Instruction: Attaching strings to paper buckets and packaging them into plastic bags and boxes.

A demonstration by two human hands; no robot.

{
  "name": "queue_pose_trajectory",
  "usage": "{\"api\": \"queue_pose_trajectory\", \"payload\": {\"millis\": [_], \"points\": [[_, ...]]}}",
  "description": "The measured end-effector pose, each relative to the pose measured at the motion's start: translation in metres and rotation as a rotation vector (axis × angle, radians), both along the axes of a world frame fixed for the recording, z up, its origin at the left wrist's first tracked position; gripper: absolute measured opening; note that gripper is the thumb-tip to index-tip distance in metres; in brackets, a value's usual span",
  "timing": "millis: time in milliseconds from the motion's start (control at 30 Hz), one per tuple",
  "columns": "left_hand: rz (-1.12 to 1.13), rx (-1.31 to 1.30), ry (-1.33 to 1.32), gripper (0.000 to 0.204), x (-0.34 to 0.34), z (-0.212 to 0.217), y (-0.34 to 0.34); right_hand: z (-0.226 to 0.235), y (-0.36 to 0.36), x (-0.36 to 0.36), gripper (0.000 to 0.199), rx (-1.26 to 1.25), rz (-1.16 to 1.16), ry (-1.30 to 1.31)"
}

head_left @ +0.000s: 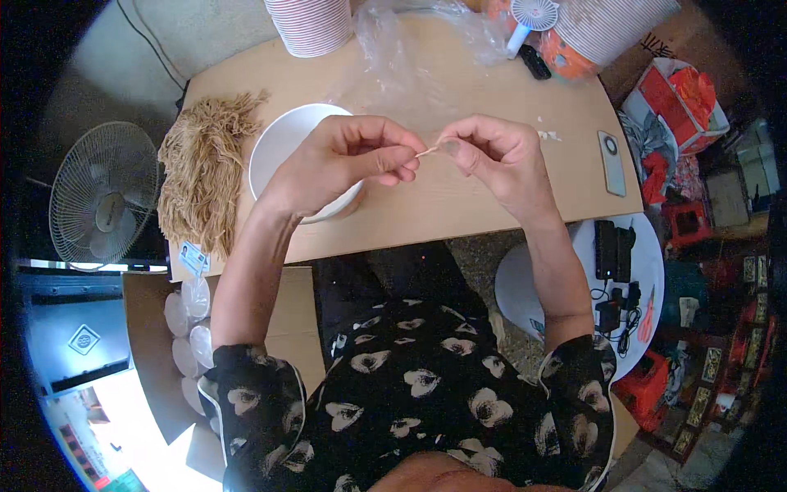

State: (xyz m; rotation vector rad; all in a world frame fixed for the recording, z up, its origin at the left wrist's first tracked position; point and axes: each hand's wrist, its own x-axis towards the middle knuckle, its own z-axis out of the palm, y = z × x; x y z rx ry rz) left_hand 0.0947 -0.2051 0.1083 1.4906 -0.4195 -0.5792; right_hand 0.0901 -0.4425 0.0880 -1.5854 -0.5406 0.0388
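Above the middle of the table, my left hand (340,160) and my right hand (504,160) face each other, thumbs against fingers. Between their fingertips runs a thin, pale tan strand (426,152), pinched at both ends. A large white bowl (269,152) stands under my left hand, which partly covers it, so most of its inside is hidden. To the left of the bowl lies a thick heap of tan, stringy strands (205,156). A few small whitish bits (549,135) are scattered on the table (393,217) beyond my right hand.
Paper cup stacks (310,25), clear plastic film (393,57) and a small handheld fan (533,15) line the far edge. A phone (611,162) lies at right. Beside me are a round stool (648,271) with black adapters and a cardboard box (156,303) of clear containers.
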Motion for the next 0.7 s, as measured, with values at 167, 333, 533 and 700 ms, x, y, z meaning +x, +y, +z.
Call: {"api": "queue_pose_trajectory", "payload": {"millis": [167,333,533,700], "points": [[0.101,0.016,-0.146,0.024,-0.008,-0.007,0.004,-0.003,0.007,0.004,0.013,0.03,-0.006,0.091],[0.217,-0.024,-0.296,0.031,-0.015,-0.018,-0.002,-0.008,0.02,0.005,0.011,0.09,0.024,0.186],[0.32,0.005,-0.384,0.031,-0.021,-0.023,-0.003,-0.009,0.032,0.005,0.011,0.071,0.016,0.238],[0.381,-0.009,-0.341,0.023,-0.025,-0.028,-0.001,-0.006,0.035,0.002,0.012,0.04,0.011,0.233]]}}
